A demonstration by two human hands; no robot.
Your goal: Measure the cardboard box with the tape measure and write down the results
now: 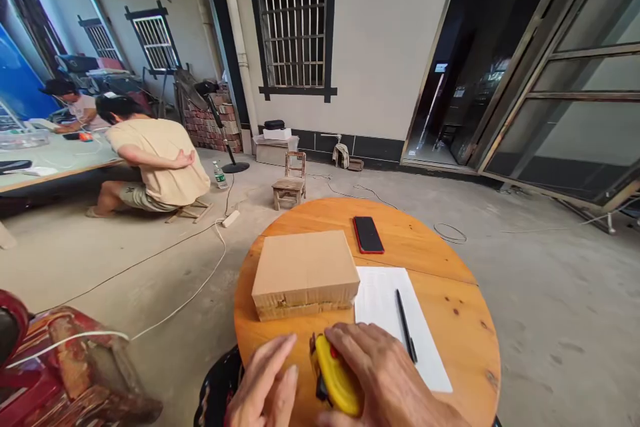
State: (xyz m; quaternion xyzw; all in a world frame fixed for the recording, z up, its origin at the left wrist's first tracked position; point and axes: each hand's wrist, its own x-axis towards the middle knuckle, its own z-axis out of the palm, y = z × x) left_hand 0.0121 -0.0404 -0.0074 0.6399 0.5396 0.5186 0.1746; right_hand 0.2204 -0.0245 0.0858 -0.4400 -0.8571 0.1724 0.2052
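Note:
My right hand [380,367] is wrapped over a yellow object [340,377] with a red button and dark parts, which looks like a tape measure. Much of it is hidden under the fingers. My left hand [265,380] is just to the left with its fingers stretched out and nothing in it. Beyond both hands lies a closed brown cardboard box [305,260], its near side showing torn tape. White paper [385,300] is to the box's right, partly under my right hand, with a black pen [406,325] on it.
The round wooden table [450,307] also bears a phone [369,235] in a red case. A small wooden chair [290,180] stands beyond it. Cables [175,310] cross the floor. One person [155,153] sits at a table on the left, with another farther back.

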